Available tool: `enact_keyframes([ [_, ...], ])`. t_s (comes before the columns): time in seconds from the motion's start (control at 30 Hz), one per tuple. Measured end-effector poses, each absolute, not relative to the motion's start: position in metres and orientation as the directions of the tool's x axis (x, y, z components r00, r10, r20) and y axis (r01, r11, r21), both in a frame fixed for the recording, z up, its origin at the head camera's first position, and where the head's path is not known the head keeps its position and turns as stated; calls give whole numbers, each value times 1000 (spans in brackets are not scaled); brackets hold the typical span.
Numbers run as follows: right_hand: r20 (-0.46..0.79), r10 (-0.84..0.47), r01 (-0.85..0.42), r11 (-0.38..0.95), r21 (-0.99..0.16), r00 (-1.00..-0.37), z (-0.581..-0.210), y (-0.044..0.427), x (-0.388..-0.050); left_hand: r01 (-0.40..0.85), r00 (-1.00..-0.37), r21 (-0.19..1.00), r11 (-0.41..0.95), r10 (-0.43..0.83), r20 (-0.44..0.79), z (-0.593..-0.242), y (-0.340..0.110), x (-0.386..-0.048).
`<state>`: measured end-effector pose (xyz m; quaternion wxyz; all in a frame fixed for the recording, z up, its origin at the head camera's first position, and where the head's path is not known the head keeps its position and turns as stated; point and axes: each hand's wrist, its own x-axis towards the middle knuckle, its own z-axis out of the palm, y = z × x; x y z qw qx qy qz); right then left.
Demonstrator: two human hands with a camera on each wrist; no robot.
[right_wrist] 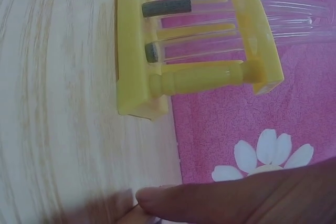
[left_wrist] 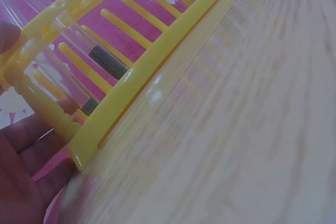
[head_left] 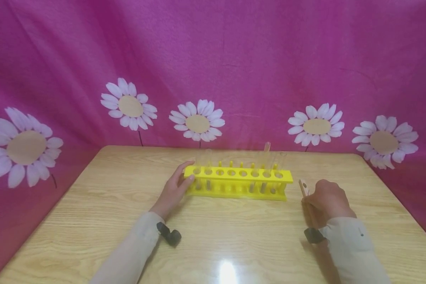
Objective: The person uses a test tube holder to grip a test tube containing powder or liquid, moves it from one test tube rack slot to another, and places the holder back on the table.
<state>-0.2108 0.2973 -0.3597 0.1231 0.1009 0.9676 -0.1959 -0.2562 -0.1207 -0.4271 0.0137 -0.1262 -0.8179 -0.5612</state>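
Observation:
A yellow test tube rack (head_left: 238, 178) stands upright on the wooden table. My left hand (head_left: 172, 189) grips its left end, the thumb on the near side and fingers around the end post. Two glass test tubes (left_wrist: 107, 62) stand in the left holes and three more (right_wrist: 168, 7) in the right holes. Dark grey material lies in the bottoms of the tubes. Right of the rack, apart from it, my right hand (head_left: 330, 199) pinches a wooden test tube holder (head_left: 303, 188). The hand hides much of this holder; only a sliver shows in the right wrist view.
Yellow drying pegs (left_wrist: 126, 27) rise along the rack's far side. The light wood table (head_left: 198, 244) reaches back to a magenta cloth (head_left: 234, 71) with white daisies, which also hangs at both sides. Black wrist cameras (head_left: 170, 233) sit on both cuffs.

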Motion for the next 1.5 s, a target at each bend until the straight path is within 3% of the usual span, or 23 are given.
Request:
enact_keyframes([
  [0.27, -326, 169, 290, 884, -368, -930, -357, 295, -210, 196, -971, 916, 351, 199, 131, -393, -115, -233],
  [0.7, -414, 154, 323, 868, -377, -897, -357, 297, -211, 199, -971, 919, 339, 197, 137, -397, -117, -235],
  [1.03, -367, 157, 292, 891, -347, -917, -356, 297, -212, 229, -963, 919, 322, 210, 166, -399, -117, -236],
  [1.5, -251, 203, 298, 845, -443, -947, -353, 290, -206, 221, -964, 922, 317, 212, 159, -399, -117, -236],
])
